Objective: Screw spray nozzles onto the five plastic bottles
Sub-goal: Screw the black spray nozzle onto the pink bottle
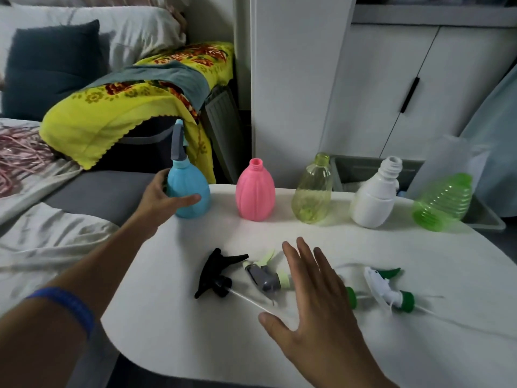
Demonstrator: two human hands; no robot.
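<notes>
While left hand (pixel 163 198) fingers grip the nozzled blue bottle (pixel 188 191), right hand (pixel 316 298) spreads open; four uncapped bottles seemingly empty.

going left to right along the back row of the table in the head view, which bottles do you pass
blue bottle with a nozzle on, held by the left hand → pink bottle → clear yellow bottle → white bottle → green bottle

A home, likely a bedroom: left of the white surface (pixel 307 345) lies a bed (pixel 42 247) with pillows (pixel 84 32) and a yellow blanket (pixel 117 107); behind it, a white wardrobe (pixel 391 79).
</notes>
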